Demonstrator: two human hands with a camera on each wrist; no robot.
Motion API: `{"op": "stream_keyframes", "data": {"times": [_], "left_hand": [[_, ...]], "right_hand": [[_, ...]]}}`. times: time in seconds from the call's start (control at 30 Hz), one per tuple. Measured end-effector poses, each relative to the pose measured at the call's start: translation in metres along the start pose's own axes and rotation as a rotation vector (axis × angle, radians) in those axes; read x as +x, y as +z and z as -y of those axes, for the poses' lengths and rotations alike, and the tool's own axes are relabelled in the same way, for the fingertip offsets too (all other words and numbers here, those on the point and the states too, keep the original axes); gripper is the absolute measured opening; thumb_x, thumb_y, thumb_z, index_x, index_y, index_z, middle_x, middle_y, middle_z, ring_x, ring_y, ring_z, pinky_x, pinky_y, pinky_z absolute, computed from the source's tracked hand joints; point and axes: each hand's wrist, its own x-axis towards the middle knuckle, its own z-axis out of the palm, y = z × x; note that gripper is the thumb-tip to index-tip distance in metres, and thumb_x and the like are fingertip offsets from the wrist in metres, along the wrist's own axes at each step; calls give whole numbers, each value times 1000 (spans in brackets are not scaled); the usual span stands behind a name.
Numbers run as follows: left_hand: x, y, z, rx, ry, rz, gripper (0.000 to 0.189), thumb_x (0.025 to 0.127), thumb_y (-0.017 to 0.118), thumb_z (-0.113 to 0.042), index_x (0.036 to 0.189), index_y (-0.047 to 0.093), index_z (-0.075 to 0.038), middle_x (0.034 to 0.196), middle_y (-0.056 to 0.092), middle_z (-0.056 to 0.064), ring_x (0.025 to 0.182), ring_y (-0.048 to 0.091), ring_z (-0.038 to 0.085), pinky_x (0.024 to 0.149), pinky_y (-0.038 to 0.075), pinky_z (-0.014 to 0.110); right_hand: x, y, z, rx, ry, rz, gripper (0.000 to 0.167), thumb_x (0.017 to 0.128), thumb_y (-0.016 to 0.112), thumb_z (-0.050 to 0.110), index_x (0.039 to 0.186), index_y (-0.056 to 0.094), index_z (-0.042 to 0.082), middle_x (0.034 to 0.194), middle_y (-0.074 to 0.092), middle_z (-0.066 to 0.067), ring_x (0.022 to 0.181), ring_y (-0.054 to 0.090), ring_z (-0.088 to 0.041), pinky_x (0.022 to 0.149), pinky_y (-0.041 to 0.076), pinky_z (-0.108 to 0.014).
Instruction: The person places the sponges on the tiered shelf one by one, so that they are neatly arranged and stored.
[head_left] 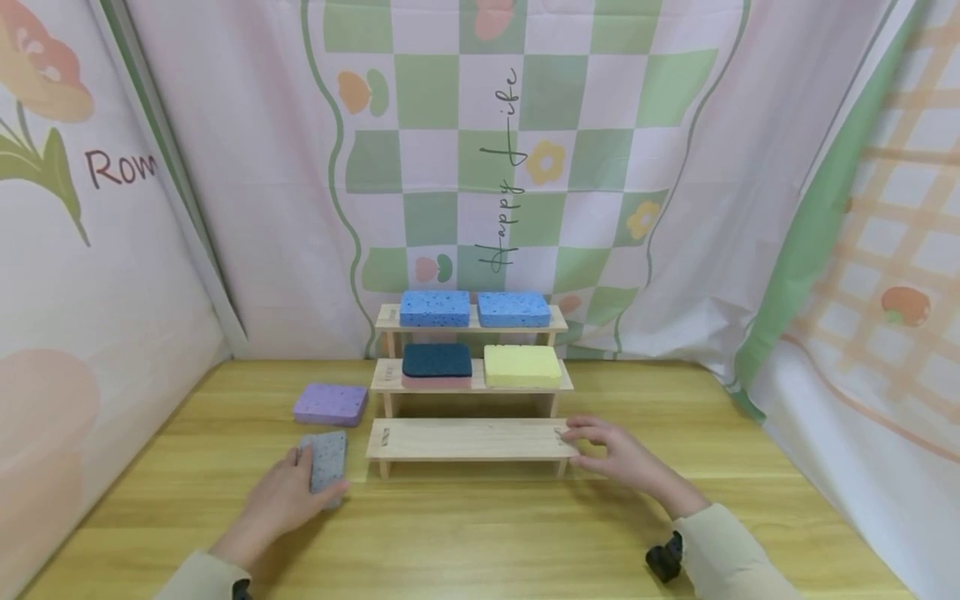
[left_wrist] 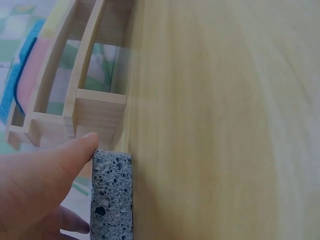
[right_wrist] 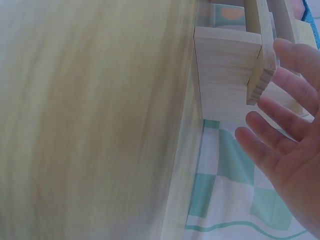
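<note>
On the left of the table my left hand (head_left: 281, 496) holds a grey speckled sponge (head_left: 328, 462), thumb at its near end and fingers along its left side. The left wrist view shows the thumb at a corner of the porous grey sponge (left_wrist: 112, 195). A purple sponge (head_left: 331, 404) lies just beyond it. My right hand (head_left: 618, 454) has its fingers spread loosely at the right end of the bottom step of a three-tier wooden stand (head_left: 472, 439). In the right wrist view, the right hand's fingers (right_wrist: 290, 117) lie beside that step's end, holding nothing.
Two blue sponges (head_left: 435, 308) sit on the stand's top step. The middle step bears a dark-topped pink sponge (head_left: 437, 365) and a yellow sponge (head_left: 522, 367). Patterned curtains (head_left: 262, 183) enclose the wooden table (head_left: 480, 533) at the back and both sides.
</note>
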Motion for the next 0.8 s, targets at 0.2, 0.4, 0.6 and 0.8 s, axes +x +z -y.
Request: {"op": "stream_keyframes", "data": {"times": [0.2, 0.4, 0.6, 0.8], "left_hand": [[-2, -4, 1, 7, 16, -9, 95, 81, 57, -60, 130, 35, 18, 121, 38, 44, 106, 43, 56, 83, 40, 63], [-1, -7, 4, 17, 44, -18, 91, 80, 61, -56, 129, 38, 17, 109, 46, 39, 92, 52, 45, 74, 47, 56], [0, -9, 10, 35, 76, -11, 76, 81, 66, -37, 129, 39, 15, 117, 41, 43, 102, 46, 54, 81, 41, 63], [-1, -9, 16, 47, 103, -16, 72, 78, 67, -30, 131, 40, 11, 124, 39, 40, 106, 42, 55, 81, 40, 64]], "right_hand": [[0, 0, 1, 1, 5, -1, 36, 87, 65, 25, 116, 62, 5, 129, 48, -20, 117, 43, -42, 92, 38, -57], [0, 0, 1, 7, 3, 0, 36, 87, 65, 23, 117, 62, 4, 129, 48, -20, 117, 43, -42, 92, 38, -57], [0, 0, -1, 12, -9, 2, 36, 87, 65, 24, 117, 61, 3, 129, 48, -21, 118, 42, -43, 92, 37, -57], [0, 0, -1, 23, 8, 9, 36, 86, 66, 22, 117, 61, 4, 130, 47, -20, 119, 41, -42, 93, 37, -57]]}}
